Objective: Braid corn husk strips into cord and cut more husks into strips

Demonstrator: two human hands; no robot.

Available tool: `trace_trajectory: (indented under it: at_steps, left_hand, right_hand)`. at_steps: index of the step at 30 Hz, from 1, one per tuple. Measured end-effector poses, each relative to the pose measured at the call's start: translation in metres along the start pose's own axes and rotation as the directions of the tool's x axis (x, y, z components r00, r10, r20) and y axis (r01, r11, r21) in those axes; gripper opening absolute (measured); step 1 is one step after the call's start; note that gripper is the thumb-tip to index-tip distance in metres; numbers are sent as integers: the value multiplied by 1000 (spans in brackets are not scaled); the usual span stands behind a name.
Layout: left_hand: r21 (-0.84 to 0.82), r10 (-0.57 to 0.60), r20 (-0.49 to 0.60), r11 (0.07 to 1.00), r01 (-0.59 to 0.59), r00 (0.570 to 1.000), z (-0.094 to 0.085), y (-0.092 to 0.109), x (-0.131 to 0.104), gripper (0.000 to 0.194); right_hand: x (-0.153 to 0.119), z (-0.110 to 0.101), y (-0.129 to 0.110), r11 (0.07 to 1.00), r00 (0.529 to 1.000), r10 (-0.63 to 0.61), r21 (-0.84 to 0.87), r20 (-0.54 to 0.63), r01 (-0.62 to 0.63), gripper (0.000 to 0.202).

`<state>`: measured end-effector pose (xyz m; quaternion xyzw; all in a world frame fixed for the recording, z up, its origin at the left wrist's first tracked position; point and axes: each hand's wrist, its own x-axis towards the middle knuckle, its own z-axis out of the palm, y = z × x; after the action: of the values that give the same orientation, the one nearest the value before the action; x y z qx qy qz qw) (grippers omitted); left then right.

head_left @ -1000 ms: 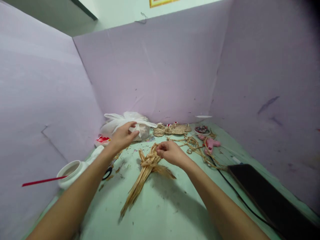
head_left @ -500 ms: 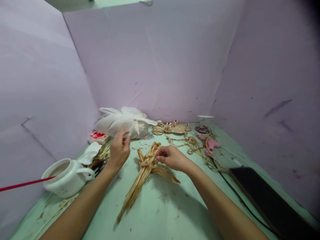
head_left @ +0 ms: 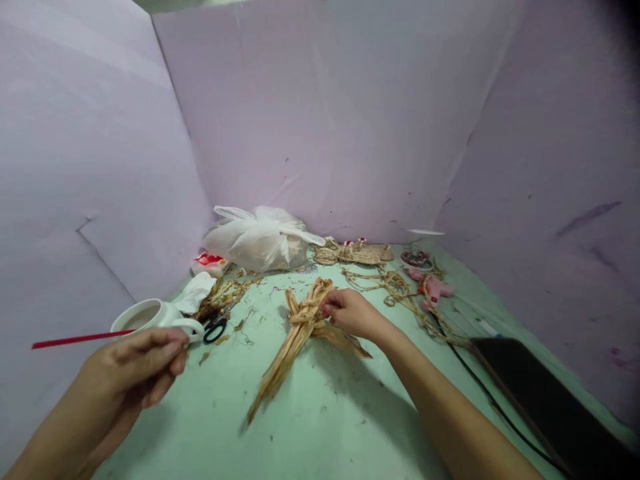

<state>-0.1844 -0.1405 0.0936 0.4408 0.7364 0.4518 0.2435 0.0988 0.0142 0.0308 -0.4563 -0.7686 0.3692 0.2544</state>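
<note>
A bundle of dried tan plant-fibre strips (head_left: pixel 287 347), woven or knotted near its top, lies over the middle of the green table. My right hand (head_left: pixel 355 315) pinches it at the right side of the crossing; the fingertips are partly hidden. On the left, my left hand (head_left: pixel 133 377) is raised in front of a white mug (head_left: pixel 145 313), thumb against bent fingers. Whatever it may hold is too small to make out. From the mug a thin red stick (head_left: pixel 80 339) sticks out to the left.
Black-handled scissors (head_left: pixel 216 330) and plant scraps lie beside the mug. Behind are a white plastic bag (head_left: pixel 263 240) and woven pieces (head_left: pixel 363 253). To the right are twisted cord (head_left: pixel 395 287), a pink glue gun (head_left: pixel 435 291) and a dark flat device (head_left: pixel 540 400). Pale walls surround the table.
My left hand has moved from near the plastic bag down and left toward me, before the mug. My right hand stays at the bundle. The view has shifted slightly.
</note>
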Motion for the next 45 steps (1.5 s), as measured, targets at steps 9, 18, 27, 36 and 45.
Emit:
trace_trajectory:
  at_steps: [9,18,27,36,45]
  left_hand:
    - [169,-33,476,984,-55,879,112,51,61,31]
    - [453,141,462,811,-370,875,163,14,37,46]
    - [310,388,307,822,-477,869,163,21,14,51]
    - [151,266,41,951,-269,963,155,5,53,35]
    - [-265,85,270,964,-10,959,175,-8,64,37]
  right_hand:
    - [-1,-11,8,973,971,233,-19,52,-232,30]
    - [-1,17,5,857,969,110,473,221,-205,40]
    - [11,48,-5,367,984,-39,918,176,-149,31]
    - [16,52,9,353,980,161,921,116,-167,42]
    - [14,70,-1,397,990,130,912,51,-99,42]
